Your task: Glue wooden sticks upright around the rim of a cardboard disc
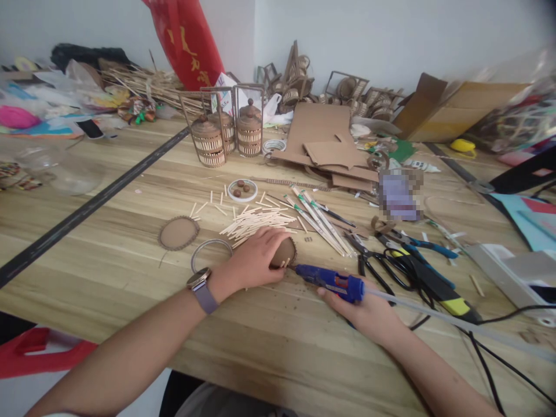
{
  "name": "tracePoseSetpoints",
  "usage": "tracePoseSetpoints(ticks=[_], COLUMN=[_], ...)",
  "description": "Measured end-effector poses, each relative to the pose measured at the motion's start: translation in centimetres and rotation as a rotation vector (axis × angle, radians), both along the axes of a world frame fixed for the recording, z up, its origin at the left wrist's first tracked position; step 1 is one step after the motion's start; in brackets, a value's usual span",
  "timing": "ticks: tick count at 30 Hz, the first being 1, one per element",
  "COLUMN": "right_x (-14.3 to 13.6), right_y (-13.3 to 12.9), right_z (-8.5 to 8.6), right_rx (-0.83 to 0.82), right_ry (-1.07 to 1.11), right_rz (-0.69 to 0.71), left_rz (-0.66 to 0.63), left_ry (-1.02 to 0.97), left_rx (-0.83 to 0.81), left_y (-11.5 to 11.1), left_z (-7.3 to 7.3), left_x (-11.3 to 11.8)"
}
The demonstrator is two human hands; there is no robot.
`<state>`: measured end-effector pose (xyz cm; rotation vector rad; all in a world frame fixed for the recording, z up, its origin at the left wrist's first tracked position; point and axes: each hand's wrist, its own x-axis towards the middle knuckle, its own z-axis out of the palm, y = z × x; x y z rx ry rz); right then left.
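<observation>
My left hand (260, 258) is closed on the near side of a round brown cardboard disc (286, 250) with a ridged edge. A couple of short pale sticks stand up at the disc's rim by my fingertips. My right hand (369, 313) grips a blue hot glue gun (324, 279), its nozzle pointing left, at or very near those sticks. From the gun's back a long clear glue stick (417, 304) runs off to the right. Just beyond my left hand lies a heap of short wooden sticks (258, 223). A second cardboard disc (179, 233) lies to the left.
A tape ring (211, 255) lies by my left wrist. Brown balls (242, 186) sit inside another ring. Scissors (373, 263), pliers (425, 246) and black cables (482, 362) lie on the right. Farther back stand small stick-built lanterns (249, 130), flat cardboard (321, 127) and an open box (460, 107).
</observation>
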<state>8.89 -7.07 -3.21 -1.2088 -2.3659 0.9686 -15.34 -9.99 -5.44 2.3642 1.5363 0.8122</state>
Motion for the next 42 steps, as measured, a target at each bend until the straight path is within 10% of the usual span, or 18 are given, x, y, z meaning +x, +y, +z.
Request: tracePoseSetpoints(ticks=[34,42], right_x=[-0.4,0.7], right_y=[-0.4,0.8], right_z=[0.5,0.7], right_rx=[0.053,-0.17], right_ry=[-0.018,0.081], right_rz=[0.02,-0.313], left_rz=[-0.009,0.003], left_ry=[-0.036,-0.039], left_rx=[-0.023,-0.051], left_y=[0.0,-0.1], left_z=[0.1,0.3], left_x=[0.0,0.0])
